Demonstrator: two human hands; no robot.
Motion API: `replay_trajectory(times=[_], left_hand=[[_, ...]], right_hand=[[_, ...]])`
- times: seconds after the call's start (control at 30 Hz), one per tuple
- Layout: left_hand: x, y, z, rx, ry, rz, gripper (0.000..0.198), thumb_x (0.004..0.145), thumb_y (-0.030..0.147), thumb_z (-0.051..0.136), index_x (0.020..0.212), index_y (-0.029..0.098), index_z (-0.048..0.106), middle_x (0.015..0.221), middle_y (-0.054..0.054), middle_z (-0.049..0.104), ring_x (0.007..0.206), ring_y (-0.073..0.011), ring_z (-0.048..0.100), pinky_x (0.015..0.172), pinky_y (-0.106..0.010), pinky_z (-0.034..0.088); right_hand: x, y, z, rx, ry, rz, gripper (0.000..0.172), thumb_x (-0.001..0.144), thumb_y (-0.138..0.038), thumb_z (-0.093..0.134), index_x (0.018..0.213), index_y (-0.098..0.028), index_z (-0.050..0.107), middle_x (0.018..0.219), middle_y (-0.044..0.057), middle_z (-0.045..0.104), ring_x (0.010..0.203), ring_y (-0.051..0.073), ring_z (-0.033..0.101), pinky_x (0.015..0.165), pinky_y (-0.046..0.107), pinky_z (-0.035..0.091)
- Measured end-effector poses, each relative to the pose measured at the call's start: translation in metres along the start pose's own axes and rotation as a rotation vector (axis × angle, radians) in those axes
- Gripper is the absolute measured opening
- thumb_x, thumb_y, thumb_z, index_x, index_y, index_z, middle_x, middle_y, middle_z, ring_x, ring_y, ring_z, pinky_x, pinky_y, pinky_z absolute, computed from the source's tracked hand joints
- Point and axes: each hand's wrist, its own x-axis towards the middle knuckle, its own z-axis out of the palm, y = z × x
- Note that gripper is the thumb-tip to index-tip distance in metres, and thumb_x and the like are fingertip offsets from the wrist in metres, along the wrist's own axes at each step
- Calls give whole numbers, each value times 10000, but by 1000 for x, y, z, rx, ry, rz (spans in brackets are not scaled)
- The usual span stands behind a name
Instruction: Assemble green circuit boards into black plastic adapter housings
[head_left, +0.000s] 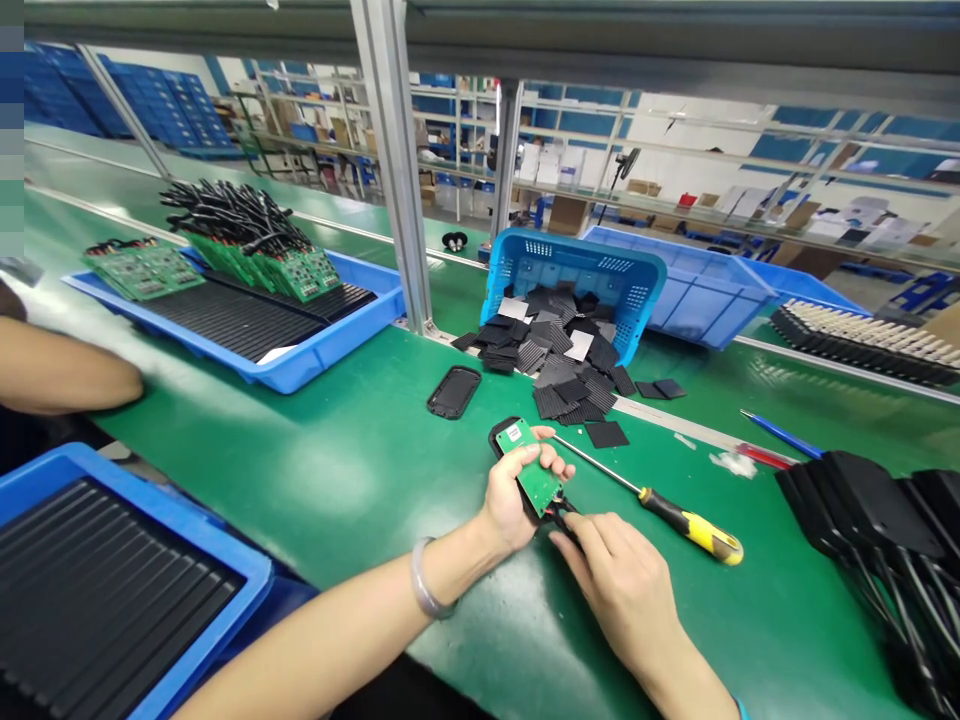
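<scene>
My left hand (517, 500) is closed around a green circuit board (534, 475) that sits against a black plastic housing (495, 436). The thumb presses on the board's face. At the board's lower end, my right hand (619, 570) pinches the black cable (561, 510), where short red wires show. Behind the hands a black cover (454, 391) lies open side up on the green bench. A screwdriver (694, 527) with a yellow and black handle lies just right of the hands, its shaft tip close to my left fingers.
A tipped blue basket (574, 245) spills black square pads (559, 345) on the bench. Circuit boards with cables (255, 250) fill a blue tray (300, 372) at left. Black cased units (862, 500) lie at right, near a blue pen (784, 434). Another person's arm (60, 370) rests at left.
</scene>
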Motion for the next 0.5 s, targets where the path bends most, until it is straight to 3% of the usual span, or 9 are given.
replay_trajectory(times=[0.07, 0.17, 0.27, 0.37, 0.5], left_hand=[[-1, -1, 1, 27, -24, 28, 243, 678, 237, 611, 900, 156, 555, 627, 38, 445, 619, -113, 457, 748, -316, 448], [-2, 0, 0, 88, -113, 97, 260, 654, 213, 587, 906, 167, 542, 633, 37, 440, 622, -115, 442, 755, -318, 430], [-3, 0, 0, 122, -184, 146, 305, 610, 198, 571, 912, 175, 536, 637, 36, 431, 619, -116, 423, 757, -318, 415], [-4, 0, 1, 118, -181, 156, 308, 586, 220, 566, 890, 181, 529, 638, 35, 410, 611, -119, 403, 744, -322, 407], [-4, 1, 1, 69, -177, 135, 305, 582, 232, 559, 882, 186, 526, 650, 36, 386, 612, -115, 390, 741, -319, 400]], right_hand=[[-1, -1, 0, 131, -5, 65, 89, 915, -197, 554, 951, -137, 608, 745, 40, 648, 648, 157, 590, 620, 281, 448], [-1, -5, -2, 420, -27, 284, 104, 925, -223, 537, 920, -168, 626, 759, 25, 649, 649, 130, 605, 620, 241, 460], [-1, -9, -3, 713, -120, 599, 239, 931, -369, 506, 866, -187, 646, 616, -8, 595, 510, 115, 550, 511, 227, 432], [3, -14, -2, 1005, -234, 896, 396, 878, -541, 506, 760, -180, 617, 470, -40, 502, 400, 104, 459, 424, 220, 386], [8, -18, 1, 1150, -263, 1021, 476, 789, -635, 559, 676, -173, 573, 425, -46, 471, 371, 90, 402, 408, 219, 360]])
